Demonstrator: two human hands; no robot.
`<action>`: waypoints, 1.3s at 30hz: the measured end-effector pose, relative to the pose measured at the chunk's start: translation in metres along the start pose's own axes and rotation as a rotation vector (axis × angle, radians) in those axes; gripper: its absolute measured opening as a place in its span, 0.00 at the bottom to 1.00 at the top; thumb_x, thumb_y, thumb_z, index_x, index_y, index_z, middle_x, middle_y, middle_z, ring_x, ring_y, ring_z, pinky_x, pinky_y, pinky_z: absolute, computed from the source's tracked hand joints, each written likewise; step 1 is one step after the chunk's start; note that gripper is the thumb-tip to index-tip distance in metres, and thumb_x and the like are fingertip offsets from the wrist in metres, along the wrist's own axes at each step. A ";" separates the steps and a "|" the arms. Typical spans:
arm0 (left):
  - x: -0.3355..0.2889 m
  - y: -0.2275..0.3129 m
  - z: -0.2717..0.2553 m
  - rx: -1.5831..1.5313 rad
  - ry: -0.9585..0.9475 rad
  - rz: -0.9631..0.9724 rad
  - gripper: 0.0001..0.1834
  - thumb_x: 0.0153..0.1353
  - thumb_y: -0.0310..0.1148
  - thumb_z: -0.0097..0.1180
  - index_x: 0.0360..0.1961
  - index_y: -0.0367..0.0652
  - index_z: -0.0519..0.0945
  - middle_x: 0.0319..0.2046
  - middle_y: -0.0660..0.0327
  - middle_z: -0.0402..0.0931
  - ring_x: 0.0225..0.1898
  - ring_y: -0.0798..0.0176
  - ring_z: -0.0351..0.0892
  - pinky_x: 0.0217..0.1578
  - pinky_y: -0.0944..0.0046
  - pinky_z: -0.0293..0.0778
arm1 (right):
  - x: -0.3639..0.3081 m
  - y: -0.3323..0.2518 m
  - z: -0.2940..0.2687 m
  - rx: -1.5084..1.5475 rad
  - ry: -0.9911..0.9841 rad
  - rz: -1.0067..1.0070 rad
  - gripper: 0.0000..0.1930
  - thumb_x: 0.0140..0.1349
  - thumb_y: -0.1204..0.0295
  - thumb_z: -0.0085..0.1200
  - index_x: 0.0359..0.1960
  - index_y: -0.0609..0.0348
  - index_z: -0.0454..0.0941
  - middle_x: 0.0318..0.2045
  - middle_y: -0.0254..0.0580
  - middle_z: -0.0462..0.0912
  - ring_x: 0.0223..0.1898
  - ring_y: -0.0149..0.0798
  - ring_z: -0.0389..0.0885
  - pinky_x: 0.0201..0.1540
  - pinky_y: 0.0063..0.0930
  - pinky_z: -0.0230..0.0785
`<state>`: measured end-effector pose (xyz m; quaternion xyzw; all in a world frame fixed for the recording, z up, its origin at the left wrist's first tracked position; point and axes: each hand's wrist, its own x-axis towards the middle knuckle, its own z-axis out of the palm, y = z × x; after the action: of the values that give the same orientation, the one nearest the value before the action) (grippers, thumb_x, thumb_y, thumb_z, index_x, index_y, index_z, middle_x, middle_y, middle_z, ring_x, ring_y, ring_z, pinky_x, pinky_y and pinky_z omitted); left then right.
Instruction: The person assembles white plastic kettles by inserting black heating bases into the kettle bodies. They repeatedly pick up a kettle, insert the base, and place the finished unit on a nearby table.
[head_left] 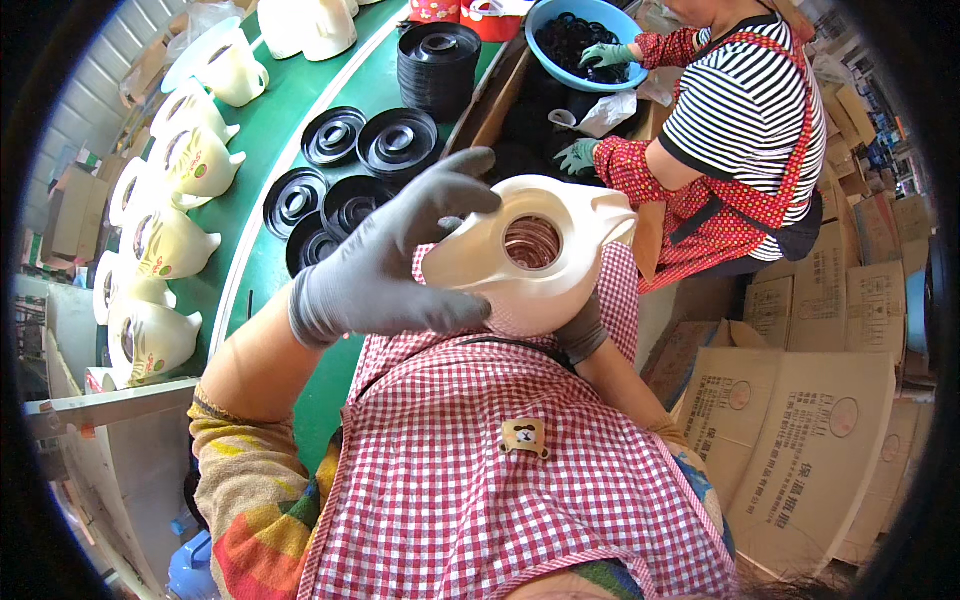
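A cream vacuum jug is held up in front of my apron, its round mouth facing up and showing a shiny, coppery liner. My right hand, in a dark grey glove, supports it from below at the right; the jug hides most of those fingers. On the jug's left side is my grey-gloved left hand, with thumb and fingers spread wide around the handle side. Its thumb tip lies close against the body; whether it presses there I cannot tell. Black ringed discs lie on the green table beyond my left hand.
Several cream jugs stand in a row along the table's left. A stack of black discs rises at the back. At right, a co-worker in green gloves reaches into a blue basin of black parts. Cardboard boxes fill the right side.
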<state>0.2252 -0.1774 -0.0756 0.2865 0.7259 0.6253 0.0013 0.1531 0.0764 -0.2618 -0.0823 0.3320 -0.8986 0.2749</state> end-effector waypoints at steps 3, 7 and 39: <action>-0.003 0.017 0.009 0.526 -0.059 0.079 0.36 0.41 0.34 0.75 0.53 0.42 0.71 0.65 0.35 0.55 0.62 0.31 0.63 0.59 0.53 0.68 | -0.010 0.004 -0.002 0.251 0.081 0.106 0.33 0.70 0.48 0.38 0.68 0.59 0.56 0.64 0.49 0.66 0.63 0.47 0.67 0.67 0.44 0.59; -0.012 0.009 0.015 0.671 -0.030 0.048 0.30 0.41 0.35 0.72 0.48 0.42 0.76 0.64 0.37 0.57 0.58 0.33 0.68 0.56 0.51 0.71 | -0.027 0.011 -0.027 0.256 0.205 0.067 0.33 0.69 0.47 0.38 0.67 0.58 0.58 0.65 0.48 0.66 0.64 0.48 0.66 0.67 0.44 0.59; 0.038 -0.127 0.036 -0.486 -0.024 -0.422 0.34 0.72 0.46 0.43 0.71 0.38 0.51 0.67 0.52 0.59 0.67 0.58 0.60 0.66 0.61 0.58 | -0.042 -0.088 0.108 -2.049 -0.480 -0.775 0.33 0.51 0.54 0.59 0.56 0.61 0.74 0.46 0.54 0.79 0.47 0.52 0.78 0.48 0.44 0.72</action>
<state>0.1537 -0.1360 -0.1851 0.1282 0.5986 0.7629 0.2079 0.1853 0.0951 -0.1210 -0.5383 0.8052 -0.1868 -0.1640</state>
